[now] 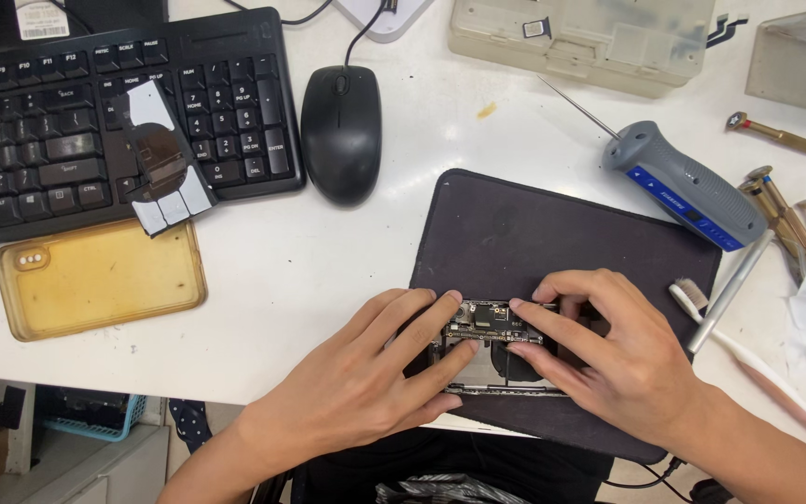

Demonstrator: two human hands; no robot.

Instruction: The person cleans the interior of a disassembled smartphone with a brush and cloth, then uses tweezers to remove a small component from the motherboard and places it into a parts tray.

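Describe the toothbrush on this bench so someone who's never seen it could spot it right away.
Start at the dark work mat where both hands press on an opened phone. Just off the mat's right edge lies the toothbrush, bristled head nearest the mat, handle running toward the table's near right corner. Unlike the brass-coloured screwdrivers beyond it, it is white and pinkish plastic.

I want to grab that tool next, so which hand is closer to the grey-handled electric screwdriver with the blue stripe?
Right. The right hand lies below the grey-handled electric screwdriver, slightly to its left; the left hand rests further left on the opened phone.

Matt dark work mat (515, 233), glossy black plastic mouse (340, 131), yellowed translucent soft-plastic phone case (95, 280), smooth white tabletop (310, 271).
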